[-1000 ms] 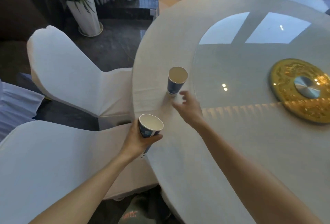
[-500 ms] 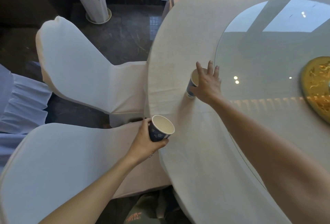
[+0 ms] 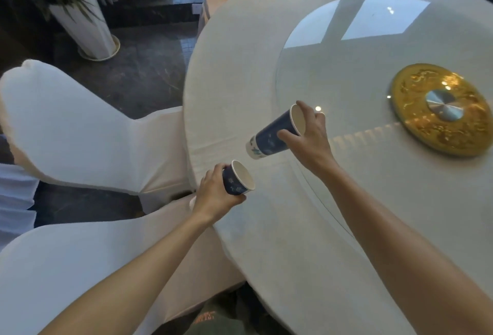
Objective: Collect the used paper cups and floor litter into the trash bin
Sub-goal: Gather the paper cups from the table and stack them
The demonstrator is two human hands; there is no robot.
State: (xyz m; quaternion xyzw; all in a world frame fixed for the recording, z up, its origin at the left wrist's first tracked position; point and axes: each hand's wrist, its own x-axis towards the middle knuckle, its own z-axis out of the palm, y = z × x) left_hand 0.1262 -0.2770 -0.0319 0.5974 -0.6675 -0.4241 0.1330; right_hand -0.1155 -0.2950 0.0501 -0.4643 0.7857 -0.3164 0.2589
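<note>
Two blue paper cups with white insides are in my hands above the round white table [image 3: 266, 241]. My right hand [image 3: 310, 138] grips the second cup [image 3: 272, 138] near its rim; this cup is off the table and tilted, its base pointing down-left toward the other cup. My left hand [image 3: 214, 196] holds the first cup [image 3: 237, 178] at the table's edge, its mouth tilted toward the right. The two cups are close but apart. No trash bin or floor litter is in view.
A glass turntable [image 3: 346, 73] with a gold centre disc [image 3: 440, 109] covers the table's middle. Two white-covered chairs [image 3: 80, 132] stand at the table's left side. A potted plant in a white planter [image 3: 85, 28] stands on the dark floor beyond.
My right hand has closed on the second cup, lifted it off the table and tipped it toward the cup in my left hand. My left hand has kept its cup at the table's edge.
</note>
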